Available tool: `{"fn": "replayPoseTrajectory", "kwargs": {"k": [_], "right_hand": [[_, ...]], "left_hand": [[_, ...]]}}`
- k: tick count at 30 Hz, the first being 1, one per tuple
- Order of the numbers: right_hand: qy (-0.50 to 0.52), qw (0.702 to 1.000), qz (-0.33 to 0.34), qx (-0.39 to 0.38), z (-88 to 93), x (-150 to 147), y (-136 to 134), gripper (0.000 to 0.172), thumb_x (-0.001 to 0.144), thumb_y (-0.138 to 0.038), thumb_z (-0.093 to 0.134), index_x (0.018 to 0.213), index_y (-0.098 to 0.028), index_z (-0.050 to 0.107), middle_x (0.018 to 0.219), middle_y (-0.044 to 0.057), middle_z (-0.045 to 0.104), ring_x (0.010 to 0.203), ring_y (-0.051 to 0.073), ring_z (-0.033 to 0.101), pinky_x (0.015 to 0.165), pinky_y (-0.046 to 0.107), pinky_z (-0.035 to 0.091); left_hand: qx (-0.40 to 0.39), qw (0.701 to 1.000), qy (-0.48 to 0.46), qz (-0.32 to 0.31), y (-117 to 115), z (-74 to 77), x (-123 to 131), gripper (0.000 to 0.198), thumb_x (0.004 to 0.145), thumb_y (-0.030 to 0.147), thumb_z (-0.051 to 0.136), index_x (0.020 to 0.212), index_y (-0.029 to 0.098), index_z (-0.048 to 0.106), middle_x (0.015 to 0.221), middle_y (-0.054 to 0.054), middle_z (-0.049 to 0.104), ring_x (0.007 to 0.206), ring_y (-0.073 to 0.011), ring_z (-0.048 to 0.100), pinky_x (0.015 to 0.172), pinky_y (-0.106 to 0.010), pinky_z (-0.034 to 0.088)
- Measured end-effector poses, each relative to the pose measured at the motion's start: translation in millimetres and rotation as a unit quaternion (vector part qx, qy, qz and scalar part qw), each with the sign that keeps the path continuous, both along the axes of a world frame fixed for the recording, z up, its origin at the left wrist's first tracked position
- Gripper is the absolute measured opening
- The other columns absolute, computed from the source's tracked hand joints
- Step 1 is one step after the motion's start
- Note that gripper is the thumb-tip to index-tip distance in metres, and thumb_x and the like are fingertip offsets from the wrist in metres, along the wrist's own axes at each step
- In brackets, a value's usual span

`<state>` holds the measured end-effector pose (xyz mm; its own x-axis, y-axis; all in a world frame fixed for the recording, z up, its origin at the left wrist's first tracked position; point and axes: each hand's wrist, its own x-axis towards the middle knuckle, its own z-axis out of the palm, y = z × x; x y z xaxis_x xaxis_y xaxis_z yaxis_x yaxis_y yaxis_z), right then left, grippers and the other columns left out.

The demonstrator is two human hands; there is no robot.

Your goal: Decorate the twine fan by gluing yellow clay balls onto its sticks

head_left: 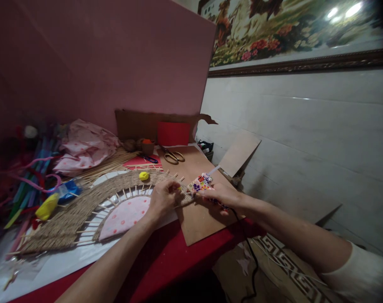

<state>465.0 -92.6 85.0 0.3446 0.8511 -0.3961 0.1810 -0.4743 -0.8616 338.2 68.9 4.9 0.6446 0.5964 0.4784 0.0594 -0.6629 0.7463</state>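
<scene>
My left hand (163, 198) is closed in a pinch over the right end of a woven twine arch (63, 216). A small yellow piece (179, 190) shows at its fingertips. My right hand (221, 197) grips a flower-patterned hot glue gun (201, 183). A pale glue stick (214, 170) pokes out of its back, and a black cord (253, 252) hangs down from the handle. The gun's nozzle is close to the left fingertips; whether it touches the twine I cannot tell. Thin sticks join the arch to a pink dotted half-round panel (124, 216). A yellow lump (143, 176) rests on the arch.
Brown cardboard (199, 227) lies under the hands on a red-covered table (143, 269). Behind are scissors (172, 156), a dark-handled cutter (148, 158) and a red card (173, 133). Pink dotted cloth (84, 145), pipe cleaners (36, 168) and a blue packet (67, 191) crowd the left.
</scene>
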Motion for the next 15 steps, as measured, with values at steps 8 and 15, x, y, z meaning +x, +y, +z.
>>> {"fn": "replayPoseTrajectory", "kwargs": {"k": [8, 15], "right_hand": [[0.107, 0.991, -0.031, 0.07, -14.8, 8, -7, 0.033, 0.077, -0.047, 0.062, 0.073, -0.016, 0.052, 0.055, -0.007, 0.039, 0.037, 0.003, 0.03, 0.029, 0.014, 0.023], [0.217, 0.955, -0.085, 0.184, -24.5, 3, -15, 0.031, 0.08, -0.044, 0.063, 0.078, -0.014, 0.056, 0.061, -0.005, 0.042, 0.041, 0.003, 0.031, 0.029, 0.012, 0.026]], "left_hand": [[-0.007, 1.0, 0.027, 0.011, 2, -1.5, 3, 0.008, 0.069, 0.015, 0.06, 0.074, 0.019, 0.065, 0.07, -0.001, 0.066, 0.064, -0.0155, 0.061, 0.059, -0.027, 0.046], [0.029, 0.998, 0.058, -0.002, -4, 10.3, 8, 0.009, 0.07, 0.011, 0.06, 0.071, 0.018, 0.066, 0.07, -0.001, 0.064, 0.066, -0.0151, 0.057, 0.062, -0.028, 0.042]]}}
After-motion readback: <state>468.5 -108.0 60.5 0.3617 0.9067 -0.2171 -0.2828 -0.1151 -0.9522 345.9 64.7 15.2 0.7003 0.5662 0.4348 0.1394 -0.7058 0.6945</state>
